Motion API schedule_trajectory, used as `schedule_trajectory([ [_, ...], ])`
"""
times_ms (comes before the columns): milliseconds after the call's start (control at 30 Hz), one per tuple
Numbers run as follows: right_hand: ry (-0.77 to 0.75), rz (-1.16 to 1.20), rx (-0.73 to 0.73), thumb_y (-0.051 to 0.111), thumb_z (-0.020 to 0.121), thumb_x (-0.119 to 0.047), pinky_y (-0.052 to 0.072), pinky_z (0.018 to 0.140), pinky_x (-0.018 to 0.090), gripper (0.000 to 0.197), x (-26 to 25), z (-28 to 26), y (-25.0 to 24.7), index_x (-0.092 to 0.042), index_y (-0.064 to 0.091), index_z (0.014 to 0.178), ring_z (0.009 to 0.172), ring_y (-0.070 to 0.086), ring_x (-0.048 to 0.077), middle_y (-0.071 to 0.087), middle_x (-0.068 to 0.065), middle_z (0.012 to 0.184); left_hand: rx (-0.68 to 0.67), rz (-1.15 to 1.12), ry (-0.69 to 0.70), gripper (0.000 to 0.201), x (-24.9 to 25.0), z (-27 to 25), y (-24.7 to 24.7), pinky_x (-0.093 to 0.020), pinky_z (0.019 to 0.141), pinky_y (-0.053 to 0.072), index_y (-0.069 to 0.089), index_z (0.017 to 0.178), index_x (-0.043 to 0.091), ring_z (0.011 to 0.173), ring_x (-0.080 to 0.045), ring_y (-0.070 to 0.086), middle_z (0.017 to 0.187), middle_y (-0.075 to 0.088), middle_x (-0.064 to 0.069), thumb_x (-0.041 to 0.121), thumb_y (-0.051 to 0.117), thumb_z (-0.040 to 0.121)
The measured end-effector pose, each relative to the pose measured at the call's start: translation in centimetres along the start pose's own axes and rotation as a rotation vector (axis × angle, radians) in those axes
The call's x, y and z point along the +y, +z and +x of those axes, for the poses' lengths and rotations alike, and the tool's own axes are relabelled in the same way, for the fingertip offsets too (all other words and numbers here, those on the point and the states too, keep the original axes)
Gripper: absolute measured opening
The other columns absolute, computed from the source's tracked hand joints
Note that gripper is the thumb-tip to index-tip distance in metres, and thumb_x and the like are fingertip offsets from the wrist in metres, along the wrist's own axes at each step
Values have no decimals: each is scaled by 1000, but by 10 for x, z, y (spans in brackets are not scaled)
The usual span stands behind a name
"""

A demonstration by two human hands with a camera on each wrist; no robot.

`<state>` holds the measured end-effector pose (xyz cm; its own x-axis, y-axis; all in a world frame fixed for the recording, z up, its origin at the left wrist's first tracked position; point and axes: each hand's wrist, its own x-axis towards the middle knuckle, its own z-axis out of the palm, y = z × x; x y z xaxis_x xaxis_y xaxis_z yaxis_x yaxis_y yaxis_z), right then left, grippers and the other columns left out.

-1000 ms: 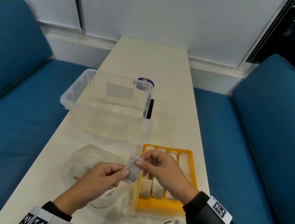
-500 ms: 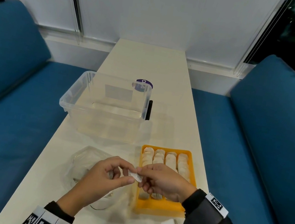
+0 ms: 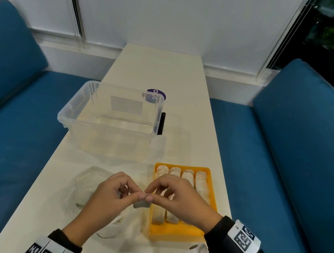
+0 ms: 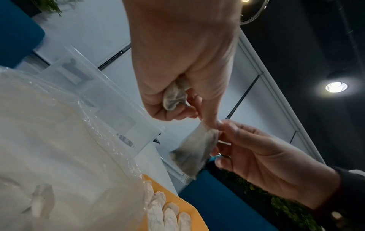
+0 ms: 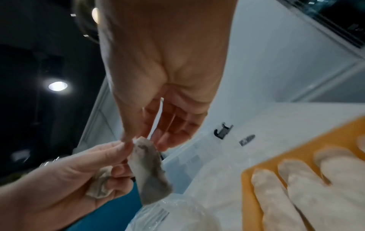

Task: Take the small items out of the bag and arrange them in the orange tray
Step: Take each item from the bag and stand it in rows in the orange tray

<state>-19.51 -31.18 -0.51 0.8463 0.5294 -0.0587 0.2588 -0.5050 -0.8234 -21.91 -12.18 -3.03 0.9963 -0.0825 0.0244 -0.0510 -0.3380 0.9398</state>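
Both hands meet over the left edge of the orange tray (image 3: 177, 233). Between them hangs a small greyish sachet (image 3: 141, 204), its top corner pinched by my right hand (image 3: 163, 194) between thumb and forefinger. My left hand (image 3: 116, 193) touches the same corner with its thumb tip. In the left wrist view the left hand (image 4: 183, 62) also holds a second, crumpled sachet (image 4: 175, 95) in its curled fingers. The hanging sachet (image 5: 148, 170) is plain in the right wrist view. Rows of white sachets (image 3: 186, 178) fill the tray. The clear plastic bag (image 3: 87, 186) lies under my left hand.
A clear plastic bin (image 3: 110, 117) stands on the white table (image 3: 158, 69) behind the tray, with a purple round label (image 3: 155, 95) past it. Blue benches (image 3: 287, 168) run along both sides of the table.
The sachet stood upright between the fingertips, then lay flat, and now hangs down from them. Both hands have come slightly lower and nearer to me.
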Motion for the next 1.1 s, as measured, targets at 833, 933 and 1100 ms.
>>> schedule_trajectory([
  [833,436,-146,-259,60,90,-19,45,66,16,7,78,12,0,-16,60,97,68,56,8,62,-3,84,120,-213,-394,9,-22,-22,-44,-25,59,36,63,96,15,62,-16,42,77,56,0,13,59,89],
  [933,465,-97,-323,61,90,-15,43,54,12,5,80,16,9,-15,58,93,54,54,3,58,-6,67,127,-231,-439,9,-25,-27,-48,-27,59,34,63,97,13,65,-18,39,77,56,-3,13,57,90],
  [1100,517,-50,-311,62,88,-7,46,50,17,8,89,25,23,-14,58,85,50,55,5,58,-2,62,108,-241,-470,11,-27,-30,-44,-26,59,34,64,97,11,65,-17,39,80,58,-6,14,55,92],
])
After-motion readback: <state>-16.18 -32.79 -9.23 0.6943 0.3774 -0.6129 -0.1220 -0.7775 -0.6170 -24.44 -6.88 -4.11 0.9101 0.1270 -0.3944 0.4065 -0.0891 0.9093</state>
